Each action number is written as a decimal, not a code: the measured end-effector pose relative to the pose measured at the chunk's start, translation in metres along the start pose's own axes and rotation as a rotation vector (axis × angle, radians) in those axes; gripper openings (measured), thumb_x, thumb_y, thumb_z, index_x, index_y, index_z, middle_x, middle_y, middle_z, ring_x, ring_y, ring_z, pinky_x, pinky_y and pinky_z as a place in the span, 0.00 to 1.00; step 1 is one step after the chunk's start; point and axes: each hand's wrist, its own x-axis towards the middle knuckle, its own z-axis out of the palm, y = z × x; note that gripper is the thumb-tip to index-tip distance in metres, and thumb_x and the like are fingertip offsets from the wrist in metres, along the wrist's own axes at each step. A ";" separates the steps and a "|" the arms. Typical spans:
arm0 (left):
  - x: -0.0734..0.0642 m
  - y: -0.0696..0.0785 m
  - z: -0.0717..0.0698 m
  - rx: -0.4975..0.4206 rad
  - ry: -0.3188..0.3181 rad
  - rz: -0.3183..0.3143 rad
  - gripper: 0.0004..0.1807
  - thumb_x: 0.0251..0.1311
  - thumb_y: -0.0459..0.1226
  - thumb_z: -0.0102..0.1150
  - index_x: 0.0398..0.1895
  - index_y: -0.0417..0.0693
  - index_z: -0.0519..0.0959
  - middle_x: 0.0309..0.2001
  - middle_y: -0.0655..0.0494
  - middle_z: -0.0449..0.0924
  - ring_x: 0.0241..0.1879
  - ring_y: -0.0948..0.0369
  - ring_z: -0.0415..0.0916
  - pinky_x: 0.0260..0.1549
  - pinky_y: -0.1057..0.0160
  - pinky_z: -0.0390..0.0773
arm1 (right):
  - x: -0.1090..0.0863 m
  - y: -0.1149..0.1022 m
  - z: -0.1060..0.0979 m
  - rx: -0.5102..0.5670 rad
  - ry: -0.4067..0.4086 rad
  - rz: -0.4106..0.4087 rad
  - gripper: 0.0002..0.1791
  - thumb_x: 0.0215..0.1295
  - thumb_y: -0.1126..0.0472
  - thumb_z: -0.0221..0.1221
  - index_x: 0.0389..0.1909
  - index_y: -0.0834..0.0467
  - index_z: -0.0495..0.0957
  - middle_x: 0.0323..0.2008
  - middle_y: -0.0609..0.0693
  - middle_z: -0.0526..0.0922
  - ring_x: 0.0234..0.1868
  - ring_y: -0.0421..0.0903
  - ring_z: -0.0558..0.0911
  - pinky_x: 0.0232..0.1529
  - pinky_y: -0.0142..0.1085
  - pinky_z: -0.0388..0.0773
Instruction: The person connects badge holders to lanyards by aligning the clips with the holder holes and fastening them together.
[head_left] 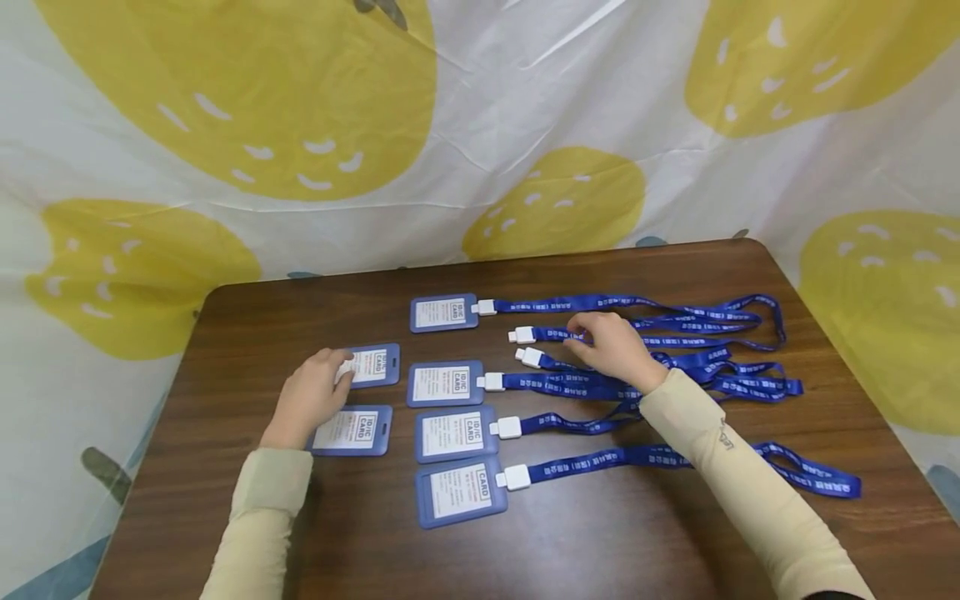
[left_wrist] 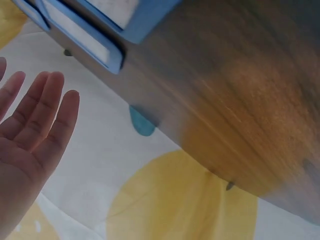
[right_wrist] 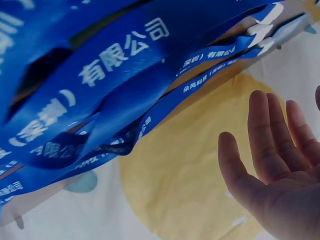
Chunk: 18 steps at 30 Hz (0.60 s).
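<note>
My left hand (head_left: 306, 398) hovers at the left end of a blue badge holder (head_left: 378, 365), partly covering it; its fingers look loosely extended in the left wrist view. Just nearer lies a second badge holder (head_left: 351, 432) without a strap. Over the blue lanyards (right_wrist: 125, 55) is my right hand (head_left: 613, 348), its fingers relaxed and slightly bent, with nothing between them. Close to its fingertips, two lanyards end in bare white clips, an upper clip (head_left: 523, 335) and a lower clip (head_left: 531, 357). Part of the lanyards is hidden beneath the right hand and forearm.
Several badge holders with lanyards attached form a middle column, from the far holder (head_left: 444, 323) to the near holder (head_left: 461, 500). Their straps run rightward across the brown wooden table (head_left: 585, 542), some overlapping. A fruit-patterned cloth (head_left: 465, 108) hangs behind the table.
</note>
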 end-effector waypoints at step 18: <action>0.027 -0.034 0.003 -0.004 -0.271 -0.094 0.44 0.52 0.48 0.61 0.67 0.38 0.53 0.64 0.32 0.53 0.61 0.35 0.51 0.54 0.37 0.57 | 0.030 -0.004 0.023 -0.040 -0.081 0.013 0.11 0.55 0.61 0.61 0.36 0.64 0.79 0.28 0.54 0.80 0.25 0.47 0.75 0.29 0.41 0.73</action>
